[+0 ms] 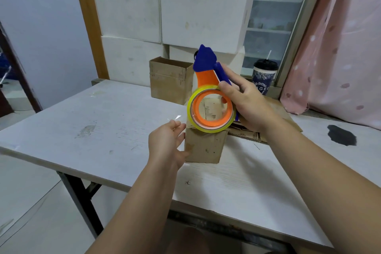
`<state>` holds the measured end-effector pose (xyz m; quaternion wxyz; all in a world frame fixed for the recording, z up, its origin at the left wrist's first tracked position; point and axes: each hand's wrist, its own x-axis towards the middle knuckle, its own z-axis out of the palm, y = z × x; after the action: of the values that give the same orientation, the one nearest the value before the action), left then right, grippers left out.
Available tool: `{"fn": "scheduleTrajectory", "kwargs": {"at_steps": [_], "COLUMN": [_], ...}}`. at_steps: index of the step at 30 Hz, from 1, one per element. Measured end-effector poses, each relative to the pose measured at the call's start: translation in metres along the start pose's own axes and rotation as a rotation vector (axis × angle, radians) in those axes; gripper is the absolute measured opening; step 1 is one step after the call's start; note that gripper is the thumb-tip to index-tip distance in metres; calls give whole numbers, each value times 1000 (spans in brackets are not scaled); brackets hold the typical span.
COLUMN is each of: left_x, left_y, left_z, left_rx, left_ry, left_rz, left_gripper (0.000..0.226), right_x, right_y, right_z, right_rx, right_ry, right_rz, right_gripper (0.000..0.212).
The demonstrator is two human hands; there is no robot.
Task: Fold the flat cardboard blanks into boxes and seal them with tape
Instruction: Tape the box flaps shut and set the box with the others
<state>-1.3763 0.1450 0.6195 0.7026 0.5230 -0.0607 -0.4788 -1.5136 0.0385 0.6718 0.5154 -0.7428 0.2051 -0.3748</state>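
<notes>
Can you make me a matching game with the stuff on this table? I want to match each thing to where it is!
Things:
1. tape dispenser
2. near cardboard box
3. open cardboard box
4. drink cup

Places:
A. by the window, far right
B. held up in the right hand
C. at the back of the table, in front of the white boxes
D. right beside the left hand

Pairs: 1-B, 2-D, 3-C, 4-A
</notes>
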Motion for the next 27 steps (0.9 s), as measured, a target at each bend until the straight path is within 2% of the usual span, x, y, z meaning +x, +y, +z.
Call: {"fn": "scheduleTrajectory", "kwargs": {"at_steps": [5, 11, 14, 20, 27], "left_x": [1, 4, 7, 9, 19], "left_y": [-3, -10, -18, -16, -21], "left_z": [3, 7, 8, 7, 1], "left_rx": [-8, 113, 229, 220, 396], "left_ry": [50, 100, 145, 167, 158], "left_rz": [8, 110, 234, 274, 437], "left_gripper": [17, 26, 26, 26, 39], "right_x": [-5, -12, -11, -8, -23], "right_y": [-10, -18, -17, -7, 8], "right_z": [-3, -15, -21, -15, -11], "right_rx": [-231, -314, -295, -212, -178], "right_ry": [-42, -79, -112, -204, -65], "right_rz": [-87, -150, -123, -54, -92], "right_gripper": [59, 67, 71, 73, 64]}}
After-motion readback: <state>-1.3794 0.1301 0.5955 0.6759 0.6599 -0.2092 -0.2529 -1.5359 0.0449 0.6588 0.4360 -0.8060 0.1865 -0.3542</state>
